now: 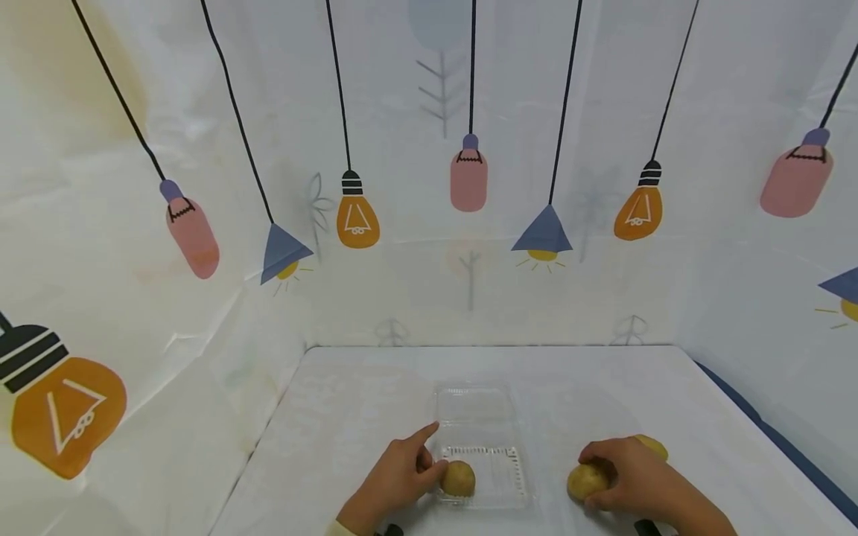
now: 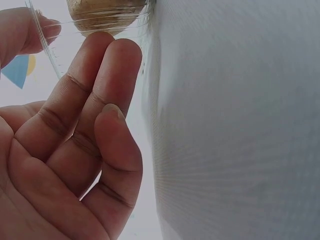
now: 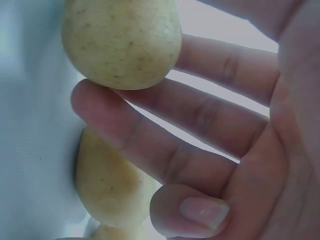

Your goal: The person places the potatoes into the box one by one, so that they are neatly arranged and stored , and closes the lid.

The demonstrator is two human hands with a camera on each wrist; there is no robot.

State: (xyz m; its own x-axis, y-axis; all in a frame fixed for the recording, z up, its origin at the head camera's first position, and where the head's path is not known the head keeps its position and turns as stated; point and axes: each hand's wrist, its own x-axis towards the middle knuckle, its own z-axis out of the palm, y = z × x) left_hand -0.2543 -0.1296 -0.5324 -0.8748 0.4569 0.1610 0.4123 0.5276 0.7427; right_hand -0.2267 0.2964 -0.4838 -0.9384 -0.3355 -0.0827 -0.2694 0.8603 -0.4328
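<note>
From where I stand, the person's right hand [image 1: 626, 476] has a round, yellow-brown potato [image 1: 585, 484] pinched between thumb and fingers, over the right side of the smooth white desk [image 1: 355, 402]; I can't tell whether it touches the surface. Just behind that hand lies a second, yellow potato [image 1: 653, 446], partly hidden by it.

Well to the left, near the middle of the desk, sits an unfolded clear plastic box [image 1: 496, 478], its lid [image 1: 473, 406] laid back on the far side. A brown, round potato [image 1: 459, 479] rests in the left part of its base. The left hand [image 1: 398, 473] is at the box's left edge, its grip loosely spread: index finger straight toward the lid, thumb beside the potato.

Beyond hangs a white sheet [image 1: 415, 290] printed with coloured lamps.
</note>
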